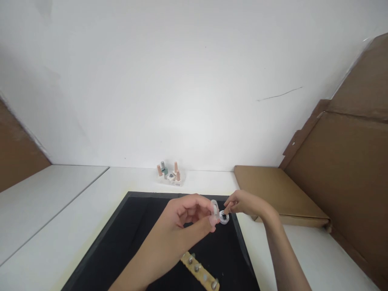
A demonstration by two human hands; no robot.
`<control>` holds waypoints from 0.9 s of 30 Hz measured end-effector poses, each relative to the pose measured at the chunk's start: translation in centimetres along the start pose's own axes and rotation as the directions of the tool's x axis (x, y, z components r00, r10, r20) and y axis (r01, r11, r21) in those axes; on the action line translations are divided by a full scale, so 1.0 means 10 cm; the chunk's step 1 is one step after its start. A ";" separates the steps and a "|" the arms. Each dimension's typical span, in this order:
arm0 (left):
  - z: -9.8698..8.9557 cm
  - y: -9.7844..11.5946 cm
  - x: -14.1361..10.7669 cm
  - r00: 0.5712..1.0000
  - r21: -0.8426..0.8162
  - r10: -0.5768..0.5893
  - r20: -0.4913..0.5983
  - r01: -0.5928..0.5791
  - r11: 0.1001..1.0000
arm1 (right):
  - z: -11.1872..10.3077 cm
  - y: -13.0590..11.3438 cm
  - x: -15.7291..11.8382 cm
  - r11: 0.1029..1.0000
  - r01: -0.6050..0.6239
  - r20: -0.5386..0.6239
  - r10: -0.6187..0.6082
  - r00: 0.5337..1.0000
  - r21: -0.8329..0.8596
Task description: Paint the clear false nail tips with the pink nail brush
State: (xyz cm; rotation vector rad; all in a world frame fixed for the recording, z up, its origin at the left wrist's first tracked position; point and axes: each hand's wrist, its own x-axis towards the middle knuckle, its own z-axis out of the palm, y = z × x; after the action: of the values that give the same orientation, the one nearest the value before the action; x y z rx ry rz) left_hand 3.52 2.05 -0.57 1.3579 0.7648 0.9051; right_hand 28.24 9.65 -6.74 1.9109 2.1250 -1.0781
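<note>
My left hand (188, 220) is raised over the black mat (145, 226), thumb and fingers pinching a small translucent round lid (215, 209) by its edge. Just behind it, a small round white pot (224, 218) with something dark inside sits near the mat's right edge. The fingers of my right hand (239, 201) dip to the pot, bent together at its opening; whatever they may hold is too small to make out. Below my left hand lies a yellowish strip (197, 273) with several shiny round studs, partly hidden by the wrist.
Against the white wall stands a clear tray (182, 182) with several nail polish bottles, some pink-capped. A flat cardboard box (273, 190) lies on the white table (91, 198) to the right. Cardboard panels (348, 173) rise at both sides.
</note>
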 end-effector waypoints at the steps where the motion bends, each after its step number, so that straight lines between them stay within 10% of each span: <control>1: 0.00 0.00 0.00 1.000 0.003 0.001 0.001 -0.001 1.000 | 0.00 0.00 0.00 1.000 -0.004 -0.001 0.004 1.000 -0.004; 27: 0.02 0.03 -0.01 1.000 -0.006 -0.024 -0.007 0.024 1.000 | -0.03 -0.05 -0.13 0.998 0.029 -0.036 -0.027 0.999 0.049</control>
State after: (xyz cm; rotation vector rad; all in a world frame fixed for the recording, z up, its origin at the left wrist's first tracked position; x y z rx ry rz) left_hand 3.66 1.85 -0.23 1.3388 0.7817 0.8932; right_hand 28.15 8.81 -5.62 1.9418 2.1703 -1.1204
